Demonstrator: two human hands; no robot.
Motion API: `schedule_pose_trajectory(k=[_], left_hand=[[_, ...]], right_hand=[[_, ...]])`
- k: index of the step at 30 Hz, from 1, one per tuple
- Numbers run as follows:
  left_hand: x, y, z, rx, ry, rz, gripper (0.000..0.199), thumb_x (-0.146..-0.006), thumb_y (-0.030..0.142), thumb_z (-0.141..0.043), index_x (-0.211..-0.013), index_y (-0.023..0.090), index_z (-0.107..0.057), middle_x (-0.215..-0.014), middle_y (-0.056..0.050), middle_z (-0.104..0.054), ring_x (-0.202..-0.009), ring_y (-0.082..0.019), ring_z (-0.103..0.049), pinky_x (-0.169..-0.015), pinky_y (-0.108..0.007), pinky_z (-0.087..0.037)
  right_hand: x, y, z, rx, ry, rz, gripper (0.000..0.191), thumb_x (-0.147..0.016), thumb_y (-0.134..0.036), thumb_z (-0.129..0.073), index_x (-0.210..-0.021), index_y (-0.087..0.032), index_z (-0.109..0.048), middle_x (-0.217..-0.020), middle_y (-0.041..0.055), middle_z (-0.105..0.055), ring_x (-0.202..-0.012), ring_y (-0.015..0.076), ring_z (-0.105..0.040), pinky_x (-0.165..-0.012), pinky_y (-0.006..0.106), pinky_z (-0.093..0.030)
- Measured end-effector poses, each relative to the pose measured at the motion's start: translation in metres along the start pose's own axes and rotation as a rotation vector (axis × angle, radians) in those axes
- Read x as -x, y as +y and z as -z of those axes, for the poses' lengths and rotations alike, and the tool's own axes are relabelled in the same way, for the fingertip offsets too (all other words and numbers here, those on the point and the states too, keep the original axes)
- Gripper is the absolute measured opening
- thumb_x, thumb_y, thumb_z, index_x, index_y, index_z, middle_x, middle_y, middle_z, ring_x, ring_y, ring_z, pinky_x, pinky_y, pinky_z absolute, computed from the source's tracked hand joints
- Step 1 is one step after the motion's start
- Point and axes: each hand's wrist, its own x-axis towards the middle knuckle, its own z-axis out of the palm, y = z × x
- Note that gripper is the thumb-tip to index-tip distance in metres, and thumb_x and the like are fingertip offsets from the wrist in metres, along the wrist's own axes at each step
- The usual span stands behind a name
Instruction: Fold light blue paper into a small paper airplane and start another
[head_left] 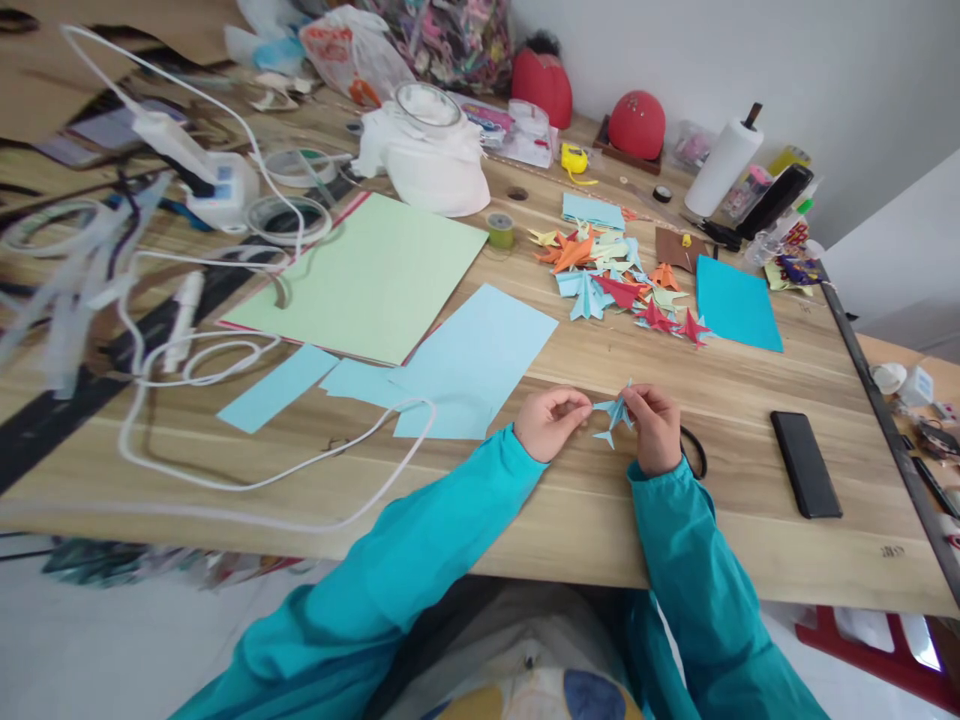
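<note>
Between my two hands is a small folded light-blue paper plane [616, 414], held just above the wooden table [570, 520]. The fingers of my left hand [553, 420] pinch its left tip. My right hand [654, 425] grips it from the right, thumb and fingers closed on the paper. Left of my left hand lie light-blue paper sheets [480, 350] and a cut blue strip [277, 388]. Beyond my hands is a pile of folded paper planes [589, 285] in orange, blue, red and pale yellow. A black ring-shaped thing [697, 455] lies partly behind my right wrist.
A black phone [806, 465] lies at the right. Pale green sheets [367, 280] and a looping white cable [300, 485] spread over the left side. A turquoise square [739, 305] sits beside the pile. Tape rolls, a tape measure [574, 158] and a white bottle [724, 165] stand further back.
</note>
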Motion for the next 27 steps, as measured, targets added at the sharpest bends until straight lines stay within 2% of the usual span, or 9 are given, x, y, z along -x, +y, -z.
schedule_pose_trajectory(k=[3, 8, 14, 16, 19, 23, 27], left_hand=[[-0.0023, -0.0009, 0.0019, 0.138, -0.09, 0.132, 0.028, -0.059, 0.038, -0.075, -0.066, 0.014, -0.063, -0.054, -0.001, -0.059, -0.047, -0.011, -0.053, -0.045, -0.024, -0.046], [-0.004, -0.0024, 0.0035, 0.306, -0.167, 0.227, 0.034, -0.054, 0.041, -0.079, -0.066, 0.014, -0.063, -0.058, -0.002, -0.06, -0.049, -0.01, -0.054, -0.041, -0.02, -0.043], [-0.0038, -0.0023, 0.0041, 0.41, -0.202, 0.304, 0.035, -0.053, 0.038, -0.08, -0.068, 0.012, -0.062, -0.064, -0.002, -0.061, -0.05, -0.01, -0.055, -0.041, -0.02, -0.043], [-0.004, -0.0018, 0.0053, 0.415, -0.182, 0.289, 0.033, -0.055, 0.036, -0.078, -0.07, 0.012, -0.061, -0.065, -0.002, -0.06, -0.051, -0.01, -0.056, -0.041, -0.02, -0.043], [-0.0029, 0.0013, 0.007, 0.363, -0.147, 0.182, 0.031, -0.058, 0.031, -0.076, -0.078, 0.013, -0.061, -0.072, -0.002, -0.061, -0.057, -0.011, -0.058, -0.043, -0.021, -0.045], [0.0012, 0.006, 0.0059, 0.232, -0.233, 0.034, 0.031, -0.06, 0.023, -0.075, -0.087, 0.013, -0.063, -0.079, -0.004, -0.061, -0.069, -0.014, -0.058, -0.052, -0.023, -0.051], [0.0032, 0.0041, 0.0028, 0.152, -0.233, -0.03, 0.024, -0.062, 0.025, -0.073, -0.081, 0.012, -0.064, -0.077, -0.004, -0.059, -0.065, -0.013, -0.057, -0.053, -0.023, -0.051]], right_hand=[[0.0005, 0.0001, -0.0012, -0.094, -0.022, -0.09, 0.02, -0.068, -0.036, -0.069, -0.063, -0.018, -0.063, -0.057, -0.0014, -0.061, -0.047, 0.0086, -0.049, -0.046, 0.022, -0.037], [-0.0001, -0.0014, -0.0029, -0.239, -0.072, -0.207, 0.021, -0.065, -0.036, -0.071, -0.061, -0.018, -0.061, -0.058, -0.0012, -0.06, -0.05, 0.0112, -0.054, -0.048, 0.024, -0.044], [-0.001, -0.0044, -0.0033, -0.288, -0.089, -0.244, 0.021, -0.063, -0.035, -0.073, -0.057, -0.019, -0.06, -0.055, -0.0016, -0.058, -0.048, 0.0117, -0.053, -0.047, 0.026, -0.046], [-0.0006, -0.0052, -0.0037, -0.3, -0.081, -0.269, 0.021, -0.061, -0.034, -0.074, -0.056, -0.019, -0.06, -0.054, -0.0021, -0.058, -0.048, 0.0107, -0.052, -0.048, 0.025, -0.046], [0.0001, -0.005, -0.0039, -0.306, -0.085, -0.31, 0.024, -0.059, -0.034, -0.076, -0.055, -0.018, -0.06, -0.055, -0.0024, -0.059, -0.048, 0.009, -0.052, -0.047, 0.022, -0.044], [0.0005, -0.003, -0.0035, -0.295, -0.111, -0.314, 0.022, -0.06, -0.034, -0.077, -0.056, -0.018, -0.061, -0.054, -0.0024, -0.059, -0.046, 0.0078, -0.051, -0.045, 0.02, -0.041], [0.0008, -0.0031, -0.0034, -0.286, -0.123, -0.296, 0.02, -0.061, -0.033, -0.076, -0.056, -0.018, -0.063, -0.053, -0.0019, -0.059, -0.046, 0.008, -0.05, -0.045, 0.021, -0.04]])
